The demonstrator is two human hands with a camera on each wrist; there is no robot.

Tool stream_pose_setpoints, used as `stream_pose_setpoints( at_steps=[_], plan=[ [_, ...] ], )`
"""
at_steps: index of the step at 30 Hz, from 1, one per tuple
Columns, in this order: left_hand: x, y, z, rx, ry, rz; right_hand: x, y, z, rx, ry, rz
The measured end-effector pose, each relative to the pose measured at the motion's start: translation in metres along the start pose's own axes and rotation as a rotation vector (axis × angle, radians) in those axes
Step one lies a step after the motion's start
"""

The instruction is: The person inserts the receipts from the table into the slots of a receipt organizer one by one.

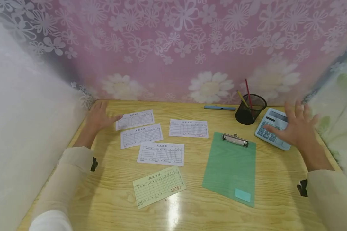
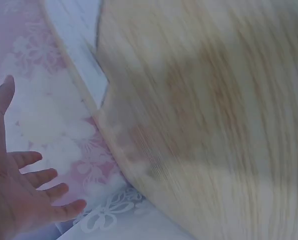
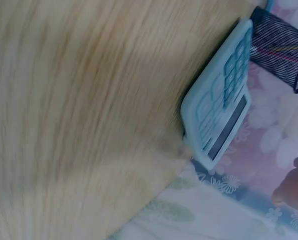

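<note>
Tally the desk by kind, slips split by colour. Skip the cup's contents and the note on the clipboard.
White slips: 4
Yellow slip: 1
Clipboard: 1
Calculator: 1
Pen: 1
Mesh cup: 1
Total: 9

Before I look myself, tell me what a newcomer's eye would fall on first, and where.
Probably the green clipboard, right of centre in the head view, metal clip at its far end. Next, the lone yellow slip left of it, below the four white slips. Then the spread hands: the left hand near the farthest white slip, the right hand near the calculator.
</note>
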State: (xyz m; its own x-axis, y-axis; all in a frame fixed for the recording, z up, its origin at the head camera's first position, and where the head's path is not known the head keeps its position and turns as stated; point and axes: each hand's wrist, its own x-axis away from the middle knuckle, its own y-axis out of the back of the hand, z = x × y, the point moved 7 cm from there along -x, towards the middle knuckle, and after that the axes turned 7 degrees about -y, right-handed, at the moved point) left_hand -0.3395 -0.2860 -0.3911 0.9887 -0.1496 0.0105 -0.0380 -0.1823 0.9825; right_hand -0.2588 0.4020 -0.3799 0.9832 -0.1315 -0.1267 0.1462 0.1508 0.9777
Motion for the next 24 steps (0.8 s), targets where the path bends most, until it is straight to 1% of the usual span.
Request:
stream_pose_setpoints(
  at_steps=[2,4,6,7,9,12,15,17,18,20,24],
  plan=[
    [0.000,-0.003,0.001,0.074,0.031,0.010,0.005,-0.001,0.005,-0.072,0.009,-0.008],
    [-0.001,-0.006,0.002,0.155,0.061,0.023,0.010,-0.002,0.012,-0.146,0.015,0.003],
    [-0.001,-0.009,0.001,0.218,0.081,0.037,0.015,-0.003,0.018,-0.193,0.015,0.035],
    [-0.002,-0.010,0.000,0.233,0.085,0.041,0.017,-0.004,0.022,-0.210,0.017,0.052],
    [-0.003,-0.013,-0.002,0.250,0.099,0.058,0.021,-0.006,0.029,-0.239,0.025,0.087],
    [-0.005,-0.019,-0.004,0.247,0.125,0.085,0.025,-0.006,0.039,-0.265,0.061,0.094],
    [-0.005,-0.026,-0.005,0.287,0.177,0.109,0.027,-0.006,0.050,-0.282,0.094,0.096],
    [-0.004,-0.031,-0.006,0.309,0.214,0.121,0.030,-0.009,0.058,-0.293,0.107,0.116],
    [-0.003,-0.033,-0.006,0.323,0.236,0.124,0.031,-0.011,0.062,-0.295,0.112,0.134],
    [-0.004,-0.037,-0.006,0.328,0.259,0.120,0.034,-0.014,0.070,-0.299,0.115,0.168],
    [-0.008,-0.045,-0.004,0.329,0.278,0.100,0.037,-0.021,0.085,-0.311,0.139,0.220]
  ],
)
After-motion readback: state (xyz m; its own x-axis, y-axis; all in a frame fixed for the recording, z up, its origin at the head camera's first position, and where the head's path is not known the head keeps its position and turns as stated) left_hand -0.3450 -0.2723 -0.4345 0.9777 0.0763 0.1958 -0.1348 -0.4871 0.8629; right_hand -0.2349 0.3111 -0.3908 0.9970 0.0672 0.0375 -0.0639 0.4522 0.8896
